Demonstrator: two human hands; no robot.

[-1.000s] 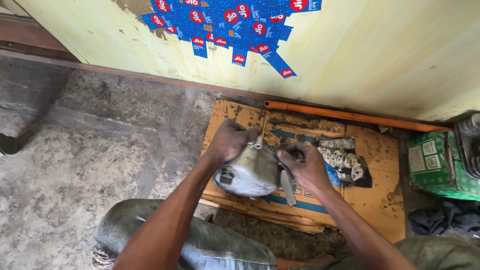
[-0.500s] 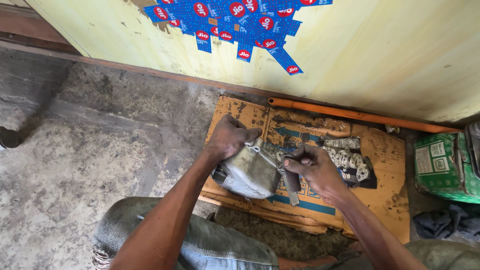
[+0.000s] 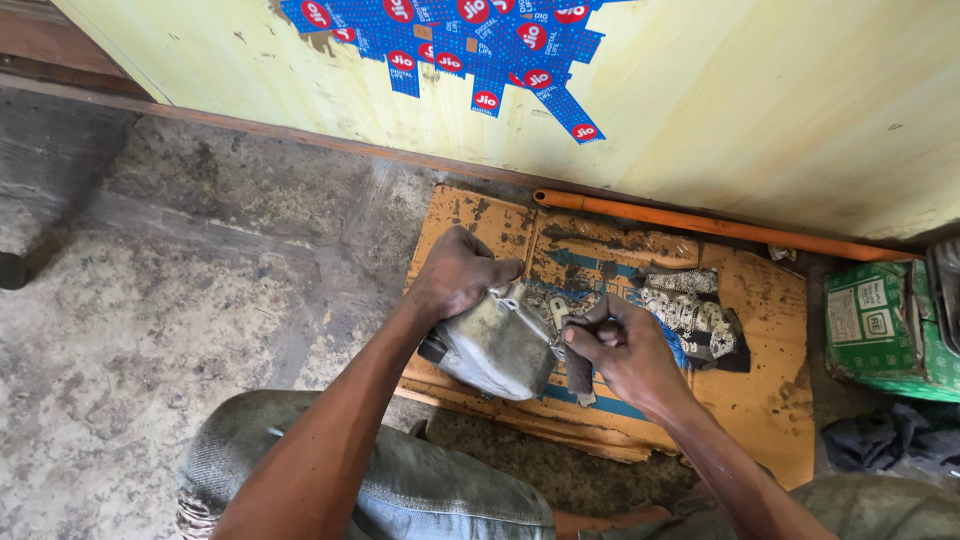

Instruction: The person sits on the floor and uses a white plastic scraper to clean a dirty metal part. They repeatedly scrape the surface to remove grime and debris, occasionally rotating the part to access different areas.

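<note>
My left hand (image 3: pixel 458 272) grips the top of a dull grey metal engine cover (image 3: pixel 497 347), tilting it over a stained orange cardboard sheet (image 3: pixel 760 400). My right hand (image 3: pixel 618 350) is closed around a dark, narrow tool (image 3: pixel 578 372), held against the cover's right edge. A patterned black-and-white rag (image 3: pixel 695 312) lies on the cardboard just beyond my right hand. Small metal parts sit between my hands, partly hidden.
A yellow wall (image 3: pixel 780 110) with blue stickers (image 3: pixel 470 40) runs along the back. An orange pipe (image 3: pixel 720 228) lies at its foot. A green carton (image 3: pixel 885 330) and dark cloth (image 3: pixel 890 440) sit right. Rough concrete floor (image 3: pixel 180 290) spreads left; my knees are below.
My view has shifted slightly. The metal cover has turned a little in my left hand, and my right hand has moved the tool down along its right edge.
</note>
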